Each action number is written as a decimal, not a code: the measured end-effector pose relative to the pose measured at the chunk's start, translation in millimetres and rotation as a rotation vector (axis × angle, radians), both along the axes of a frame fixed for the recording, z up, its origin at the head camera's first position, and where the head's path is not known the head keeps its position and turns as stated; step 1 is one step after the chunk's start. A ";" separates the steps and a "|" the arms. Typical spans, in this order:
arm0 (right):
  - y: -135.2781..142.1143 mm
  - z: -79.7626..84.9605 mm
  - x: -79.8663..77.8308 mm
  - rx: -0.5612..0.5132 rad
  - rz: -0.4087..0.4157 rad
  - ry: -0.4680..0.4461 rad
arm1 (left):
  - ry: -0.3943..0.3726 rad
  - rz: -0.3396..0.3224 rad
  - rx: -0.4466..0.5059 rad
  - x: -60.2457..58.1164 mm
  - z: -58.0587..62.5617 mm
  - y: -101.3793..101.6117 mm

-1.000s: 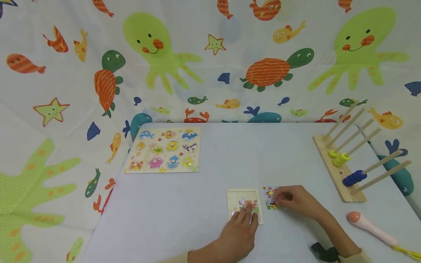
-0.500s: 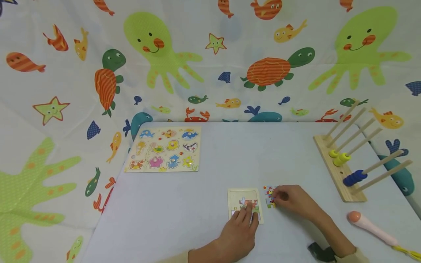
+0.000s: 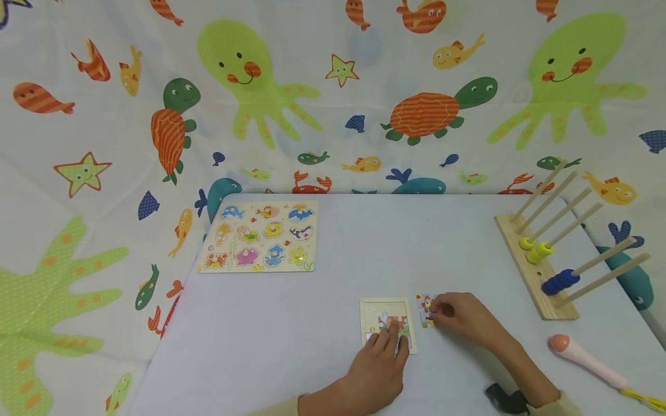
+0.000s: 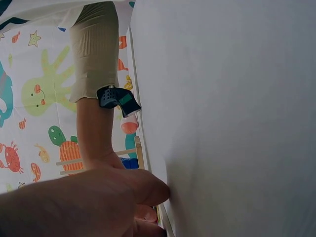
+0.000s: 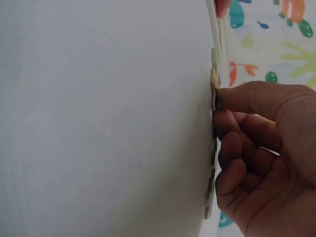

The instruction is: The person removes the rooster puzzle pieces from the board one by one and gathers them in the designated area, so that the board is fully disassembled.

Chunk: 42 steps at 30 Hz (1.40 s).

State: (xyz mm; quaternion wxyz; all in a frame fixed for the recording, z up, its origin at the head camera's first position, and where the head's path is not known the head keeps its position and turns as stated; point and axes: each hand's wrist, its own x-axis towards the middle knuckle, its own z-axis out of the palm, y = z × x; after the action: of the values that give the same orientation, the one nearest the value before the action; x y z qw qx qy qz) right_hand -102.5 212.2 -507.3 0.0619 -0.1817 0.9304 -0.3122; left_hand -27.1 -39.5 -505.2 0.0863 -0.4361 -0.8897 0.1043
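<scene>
My left hand (image 3: 377, 370) rests with extended fingers on the jigsaw pieces (image 3: 396, 321) lying inside a small wooden puzzle tray (image 3: 368, 309). Its fingers cover part of the tray's lower half. Just right of the tray, my right hand (image 3: 463, 315) pinches a colourful jigsaw piece (image 3: 428, 319) at the table surface. Another piece (image 3: 424, 300) lies right against it on the far side. In the right wrist view, the thumb and index fingertip are at the edge of a thin wooden piece (image 5: 214, 91), the other fingers curled. The left wrist view shows mostly the left hand's thumb side (image 4: 98, 202).
A sea-animal peg puzzle board (image 3: 260, 237) lies at the back left. On the right stands a wooden bead stacker (image 3: 536, 271) with upright rods. A pink handle with a yellow cord (image 3: 588, 361) lies nearer, at the right. A patterned cloth (image 3: 312, 115) hangs behind the table.
My right hand has shifted slightly left and away from me, bringing the lower jigsaw piece up against the other one. The left hand has stayed on the tray.
</scene>
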 end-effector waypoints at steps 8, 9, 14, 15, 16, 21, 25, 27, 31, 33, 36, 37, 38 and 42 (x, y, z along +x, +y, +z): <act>-1.8 1.9 -0.5 0.019 -0.003 0.004 | 0.010 -0.007 0.018 -0.7 0.1 -0.2; -2.2 2.4 -0.4 0.025 -0.005 0.002 | 0.015 -0.008 0.018 -0.7 0.2 -0.4; -3.9 4.6 -0.2 0.043 -0.019 0.004 | 0.040 -0.015 0.019 -1.2 1.2 -0.5; -4.1 4.7 -0.3 0.046 -0.024 0.004 | 0.041 -0.017 0.016 -1.3 1.6 -0.6; -4.2 4.8 -0.3 0.049 -0.025 0.006 | 0.041 -0.018 0.016 -1.3 1.9 -0.6; -3.2 7.7 -0.7 0.064 -0.007 0.006 | 0.027 -0.017 0.009 -1.6 3.2 -0.3; 2.8 17.7 -1.8 0.058 0.009 -0.010 | 0.029 -0.023 0.019 -2.4 3.6 0.5; 8.1 25.5 -3.1 0.044 0.004 -0.016 | 0.036 -0.027 0.026 -3.0 3.5 1.1; 19.0 43.0 -6.8 -0.005 -0.023 0.018 | 0.047 -0.036 0.027 -4.0 3.3 1.5; 22.2 50.4 -8.5 -0.037 -0.041 0.061 | 0.043 -0.038 0.020 -4.3 3.5 1.2; 19.1 56.7 -10.4 -0.084 -0.066 0.106 | 0.032 -0.046 0.002 -4.7 3.4 0.5; 15.7 57.2 -10.9 -0.089 -0.069 0.113 | 0.031 -0.047 -0.001 -4.7 3.2 0.5; 10.9 56.8 -11.6 -0.101 -0.066 0.111 | 0.029 -0.044 0.000 -4.7 2.8 0.5; -14.0 47.3 -13.8 -0.099 0.016 0.073 | 0.034 -0.039 0.026 -4.6 0.8 1.6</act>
State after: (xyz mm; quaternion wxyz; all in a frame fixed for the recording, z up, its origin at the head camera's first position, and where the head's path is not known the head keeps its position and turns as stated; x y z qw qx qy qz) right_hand -116.3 198.2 -460.0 0.0211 -0.2034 0.9139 -0.3506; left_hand -31.7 -37.8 -504.3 0.1091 -0.4504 -0.8806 0.0985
